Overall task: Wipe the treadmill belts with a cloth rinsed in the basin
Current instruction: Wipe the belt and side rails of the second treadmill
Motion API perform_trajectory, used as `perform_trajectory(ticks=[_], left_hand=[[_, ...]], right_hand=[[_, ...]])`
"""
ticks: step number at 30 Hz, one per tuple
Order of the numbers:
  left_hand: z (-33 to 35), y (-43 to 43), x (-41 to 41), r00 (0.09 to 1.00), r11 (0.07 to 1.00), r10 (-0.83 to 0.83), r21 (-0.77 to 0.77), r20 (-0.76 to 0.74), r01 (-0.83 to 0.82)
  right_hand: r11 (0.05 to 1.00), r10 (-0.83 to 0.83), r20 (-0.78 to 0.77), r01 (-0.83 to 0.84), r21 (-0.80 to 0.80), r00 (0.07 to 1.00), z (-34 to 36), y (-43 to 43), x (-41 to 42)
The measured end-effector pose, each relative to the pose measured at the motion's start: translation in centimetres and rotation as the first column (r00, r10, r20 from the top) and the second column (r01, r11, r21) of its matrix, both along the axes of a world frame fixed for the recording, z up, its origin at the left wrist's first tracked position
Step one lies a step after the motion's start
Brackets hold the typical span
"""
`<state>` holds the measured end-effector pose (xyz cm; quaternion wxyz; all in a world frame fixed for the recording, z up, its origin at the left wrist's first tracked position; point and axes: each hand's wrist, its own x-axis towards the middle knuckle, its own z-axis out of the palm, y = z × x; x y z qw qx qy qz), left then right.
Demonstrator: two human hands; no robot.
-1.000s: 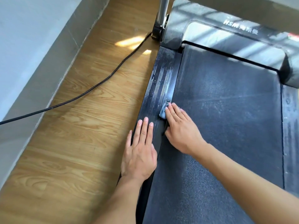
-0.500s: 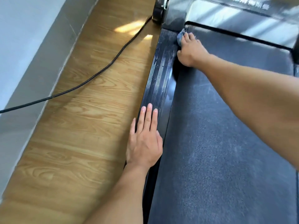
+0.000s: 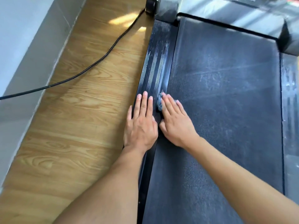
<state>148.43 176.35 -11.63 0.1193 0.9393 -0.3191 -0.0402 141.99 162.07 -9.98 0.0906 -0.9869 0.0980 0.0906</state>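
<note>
Wood-look floor (image 3: 72, 126) fills the left & lower left of the frame, w/ a pale wall (image 3: 16, 21) + grey skirting (image 3: 40, 59) at far left. Black cable (image 3: 97, 62) runs over the floor from the left edge up to the treadmill's front end at top centre.

Treadmill takes the right half. Dark belt (image 3: 226, 110) sits centre-right, w/ pale dusty streaks on its upper part. Ribbed black side rail (image 3: 155, 70) runs along the belt's left edge, and a grey motor cover (image 3: 226, 12) lies across the top. A 2nd rail (image 3: 291, 94) at the far right edge looks dusty.

L hand (image 3: 140, 126) lies palm down on the ribbed rail, mid-frame. Its fingers are straight & close together, holding nothing.

R hand (image 3: 176, 125) is just beside it on the right, nearly touching. Its fingers are straight, slightly spread, pressing down on the cloth (image 3: 159, 102).

Cloth is small, grey-blue, bunched. Most of it is hidden under the R fingers; only a bit shows at their left side. It sits at the seam where rail meets belt, mid-frame. R thumb lies by the rail's inner edge.

Both bare forearms come in from the bottom of the frame. Some blur round the R fingertips.
</note>
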Motion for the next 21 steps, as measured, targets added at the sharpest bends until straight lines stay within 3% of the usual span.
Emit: perform_trajectory(ticks=[8,11,15,21], left_hand=[[-0.4,0.0,-0.1,1.0,1.0,0.004,0.013,0.019,-0.004],[-0.4,0.1,0.0,1.0,1.0,0.007,0.002,0.016,-0.007],[-0.5,0.3,0.0,0.999,1.0,-0.012,-0.012,0.05,0.012],[-0.7,0.4,-0.2,0.999,0.999,-0.024,-0.033,0.03,0.025]], right_hand=[[0.99,-0.13,-0.017,0.129,-0.053,0.991,0.9,-7.7,9.8],[0.995,-0.097,-0.005,0.096,-0.013,0.995,1.3,-3.7,5.2],[0.99,-0.047,0.068,0.037,0.136,0.997,0.4,5.3,-7.0],[0.979,-0.196,0.163,0.202,-0.02,0.967,-2.1,11.5,-11.1]])
